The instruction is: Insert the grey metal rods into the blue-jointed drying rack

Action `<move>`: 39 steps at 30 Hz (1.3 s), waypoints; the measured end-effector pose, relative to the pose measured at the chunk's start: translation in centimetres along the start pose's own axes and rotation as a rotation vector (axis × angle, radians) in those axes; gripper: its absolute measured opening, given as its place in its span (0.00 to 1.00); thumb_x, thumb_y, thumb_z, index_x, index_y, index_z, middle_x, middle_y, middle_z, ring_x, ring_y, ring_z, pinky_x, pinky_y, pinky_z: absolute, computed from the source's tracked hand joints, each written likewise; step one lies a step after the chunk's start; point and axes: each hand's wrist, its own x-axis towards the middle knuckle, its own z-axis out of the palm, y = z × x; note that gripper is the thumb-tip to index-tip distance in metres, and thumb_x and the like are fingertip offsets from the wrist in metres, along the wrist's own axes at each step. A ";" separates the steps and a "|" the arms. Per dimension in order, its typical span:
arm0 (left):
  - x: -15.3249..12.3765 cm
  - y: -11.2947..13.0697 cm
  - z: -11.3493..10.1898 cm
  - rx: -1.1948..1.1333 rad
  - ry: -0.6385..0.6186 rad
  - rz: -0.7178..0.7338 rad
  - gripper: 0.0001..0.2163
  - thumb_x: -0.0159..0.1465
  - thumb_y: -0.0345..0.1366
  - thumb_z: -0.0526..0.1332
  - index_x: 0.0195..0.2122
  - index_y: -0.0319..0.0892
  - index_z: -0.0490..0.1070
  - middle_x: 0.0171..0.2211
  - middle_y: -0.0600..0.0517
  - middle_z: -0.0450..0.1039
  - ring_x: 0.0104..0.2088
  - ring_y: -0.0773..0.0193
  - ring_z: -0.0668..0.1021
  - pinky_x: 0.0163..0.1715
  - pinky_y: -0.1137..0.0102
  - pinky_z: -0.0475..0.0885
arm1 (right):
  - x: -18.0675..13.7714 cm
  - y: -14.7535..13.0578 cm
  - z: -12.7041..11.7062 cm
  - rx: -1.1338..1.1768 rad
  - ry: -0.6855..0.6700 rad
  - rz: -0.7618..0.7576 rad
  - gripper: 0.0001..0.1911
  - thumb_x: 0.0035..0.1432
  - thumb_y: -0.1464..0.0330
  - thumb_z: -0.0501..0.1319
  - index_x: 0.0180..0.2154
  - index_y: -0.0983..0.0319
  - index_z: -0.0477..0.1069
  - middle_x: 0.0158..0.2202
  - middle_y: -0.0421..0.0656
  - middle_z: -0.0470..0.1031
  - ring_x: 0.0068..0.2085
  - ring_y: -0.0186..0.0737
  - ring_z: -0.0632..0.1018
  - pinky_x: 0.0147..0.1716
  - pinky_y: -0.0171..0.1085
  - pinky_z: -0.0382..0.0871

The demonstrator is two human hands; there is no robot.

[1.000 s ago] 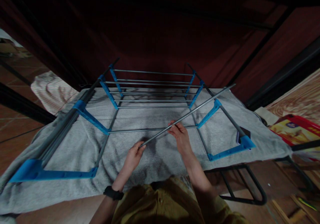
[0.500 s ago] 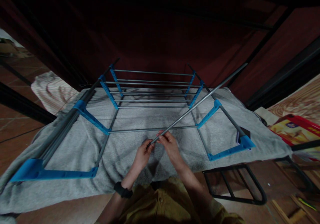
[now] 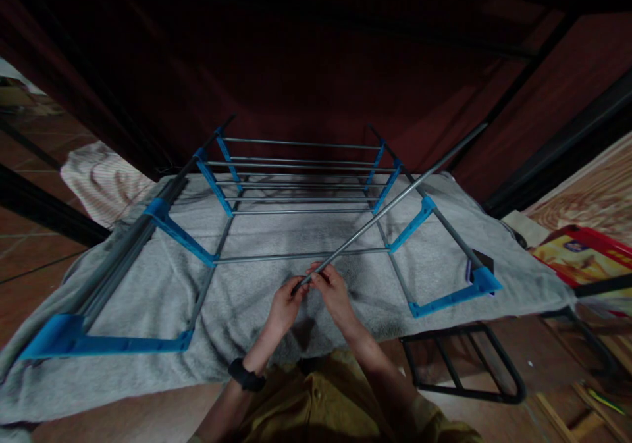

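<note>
A long grey metal rod [image 3: 395, 201] slants from in front of me up to the far right. My left hand [image 3: 282, 306], with a dark wristband, pinches its near end. My right hand [image 3: 332, 289] grips the rod just beside it, so both hands meet at the near tip. The rod passes above a drying rack [image 3: 301, 186] of grey bars and blue plastic joints that lies flat on a grey towel [image 3: 148, 298].
The towel covers a low table or bed. A black metal frame [image 3: 464, 364] stands on the floor at my right. A red and yellow package [image 3: 582, 255] lies far right, a striped cloth [image 3: 99, 176] far left. Dark red curtains hang behind.
My hands have come together at the rod's near end. The rod's far end has swung up and away to the right. Since half a second ago almost nothing has moved.
</note>
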 end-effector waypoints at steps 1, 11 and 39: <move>0.0 -0.1 0.0 -0.002 0.001 -0.007 0.12 0.62 0.43 0.58 0.40 0.43 0.76 0.35 0.49 0.81 0.36 0.58 0.80 0.39 0.64 0.75 | 0.0 0.0 0.0 0.003 -0.003 0.000 0.17 0.51 0.55 0.68 0.39 0.57 0.75 0.38 0.42 0.80 0.42 0.42 0.80 0.42 0.40 0.75; -0.1 -0.7 -0.1 0.007 0.030 -0.004 0.14 0.62 0.45 0.60 0.41 0.43 0.77 0.39 0.47 0.81 0.40 0.57 0.81 0.45 0.61 0.76 | -0.1 0.1 -0.5 0.019 -0.006 -0.004 0.19 0.53 0.53 0.67 0.43 0.54 0.72 0.38 0.41 0.77 0.40 0.40 0.78 0.39 0.39 0.76; 3.4 9.6 -4.3 -0.178 0.194 0.186 0.22 0.61 0.44 0.66 0.55 0.44 0.71 0.48 0.45 0.77 0.45 0.59 0.80 0.46 0.63 0.75 | 2.4 -1.0 -8.8 -0.882 0.043 -0.373 0.23 0.63 0.73 0.49 0.56 0.53 0.69 0.53 0.48 0.73 0.54 0.50 0.75 0.52 0.49 0.71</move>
